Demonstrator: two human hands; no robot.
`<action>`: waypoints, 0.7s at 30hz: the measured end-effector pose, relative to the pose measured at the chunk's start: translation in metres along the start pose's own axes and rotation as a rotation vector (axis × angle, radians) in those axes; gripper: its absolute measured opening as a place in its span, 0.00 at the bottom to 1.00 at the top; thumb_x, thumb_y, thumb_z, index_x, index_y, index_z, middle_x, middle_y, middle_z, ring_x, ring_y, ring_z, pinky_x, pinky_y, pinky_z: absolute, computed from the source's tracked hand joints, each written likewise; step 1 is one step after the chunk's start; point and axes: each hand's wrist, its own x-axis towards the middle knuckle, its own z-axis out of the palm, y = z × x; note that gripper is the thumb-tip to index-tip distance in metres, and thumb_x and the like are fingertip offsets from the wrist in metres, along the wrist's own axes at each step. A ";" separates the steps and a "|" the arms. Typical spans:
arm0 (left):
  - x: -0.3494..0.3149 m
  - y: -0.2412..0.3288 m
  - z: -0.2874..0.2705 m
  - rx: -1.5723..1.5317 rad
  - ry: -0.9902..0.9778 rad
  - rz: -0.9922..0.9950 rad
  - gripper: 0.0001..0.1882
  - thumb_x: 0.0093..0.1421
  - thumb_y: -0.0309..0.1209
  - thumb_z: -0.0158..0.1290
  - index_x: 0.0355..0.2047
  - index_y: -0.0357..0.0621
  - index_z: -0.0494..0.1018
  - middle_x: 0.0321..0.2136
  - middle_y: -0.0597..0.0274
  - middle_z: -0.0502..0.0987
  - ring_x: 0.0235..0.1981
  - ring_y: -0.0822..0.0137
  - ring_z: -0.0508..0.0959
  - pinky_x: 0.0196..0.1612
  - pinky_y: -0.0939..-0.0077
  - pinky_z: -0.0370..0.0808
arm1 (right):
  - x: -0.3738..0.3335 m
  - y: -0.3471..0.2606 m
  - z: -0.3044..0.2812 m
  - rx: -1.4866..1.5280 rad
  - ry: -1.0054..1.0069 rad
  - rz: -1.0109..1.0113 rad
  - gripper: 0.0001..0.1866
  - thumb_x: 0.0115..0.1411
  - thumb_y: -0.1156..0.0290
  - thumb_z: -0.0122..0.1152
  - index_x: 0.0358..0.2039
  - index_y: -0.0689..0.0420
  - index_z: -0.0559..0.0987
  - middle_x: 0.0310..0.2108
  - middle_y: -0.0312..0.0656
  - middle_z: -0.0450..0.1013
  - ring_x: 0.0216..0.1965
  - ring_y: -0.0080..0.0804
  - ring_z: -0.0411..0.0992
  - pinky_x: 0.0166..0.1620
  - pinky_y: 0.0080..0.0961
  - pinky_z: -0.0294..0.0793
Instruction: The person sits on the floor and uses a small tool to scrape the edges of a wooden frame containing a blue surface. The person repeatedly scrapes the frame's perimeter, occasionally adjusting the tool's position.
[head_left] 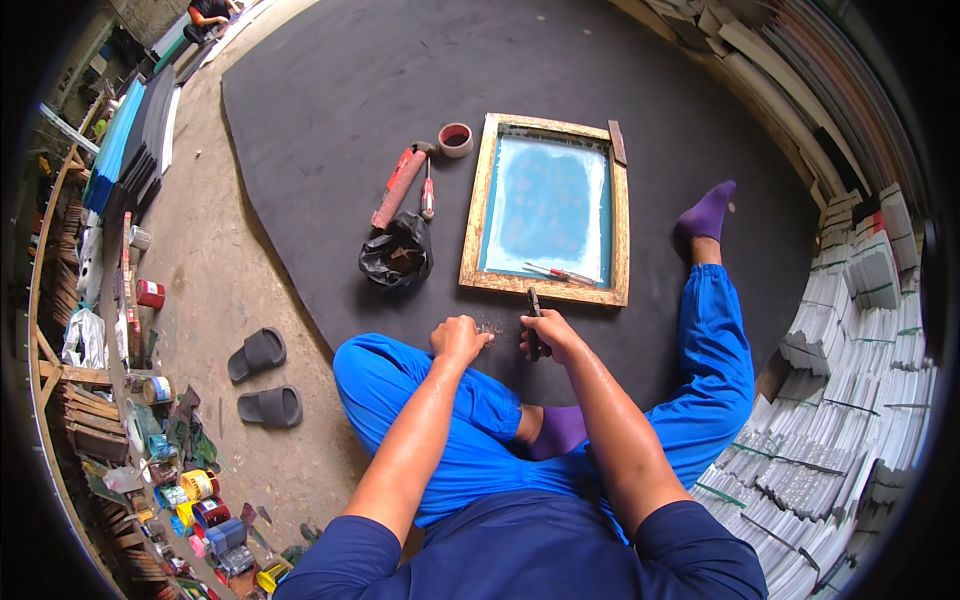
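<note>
My right hand [552, 332] grips dark pliers [533, 302], their jaws pointing at the near edge of a wooden-framed screen [621, 230]. To its left, my left hand [459, 338] is closed, thumb and fingers together; what it holds, if anything, I cannot make out. Small bits [497, 327] lie scattered between my hands on the dark mat [340, 130]. Blue mesh with a pale border fills the worn frame. A thin screwdriver [562, 273] rests along the inner near edge. At the frame's far right corner sits a brown strip [617, 143].
Left of the screen are a hammer [402, 180], a second screwdriver [428, 195], a tape roll [456, 141] and a black plastic bag [398, 252]. Slippers [262, 355] and paint cans [198, 485] stand further left. Bundled paper stacks [830, 420] line the right. Another person [208, 14] sits far left.
</note>
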 end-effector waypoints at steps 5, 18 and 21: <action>0.003 0.003 0.006 -0.064 0.073 0.023 0.21 0.53 0.54 0.65 0.32 0.50 0.85 0.32 0.54 0.85 0.37 0.51 0.85 0.40 0.58 0.81 | -0.003 -0.015 0.003 -0.013 0.039 0.064 0.17 0.67 0.62 0.58 0.43 0.65 0.74 0.31 0.47 0.73 0.26 0.38 0.77 0.26 0.40 0.77; 0.009 0.013 0.011 -0.176 0.093 0.053 0.19 0.54 0.53 0.65 0.31 0.52 0.85 0.32 0.55 0.85 0.38 0.52 0.85 0.41 0.57 0.80 | 0.022 -0.007 0.013 -0.309 0.191 -0.001 0.16 0.60 0.72 0.50 0.45 0.70 0.73 0.23 0.52 0.75 0.18 0.41 0.75 0.21 0.43 0.74; 0.009 0.008 0.012 -0.192 0.096 0.034 0.19 0.54 0.53 0.64 0.32 0.52 0.85 0.32 0.55 0.85 0.38 0.52 0.85 0.41 0.57 0.80 | 0.011 -0.007 0.026 -0.349 0.300 -0.064 0.16 0.58 0.74 0.48 0.45 0.67 0.75 0.22 0.49 0.75 0.18 0.39 0.76 0.21 0.40 0.74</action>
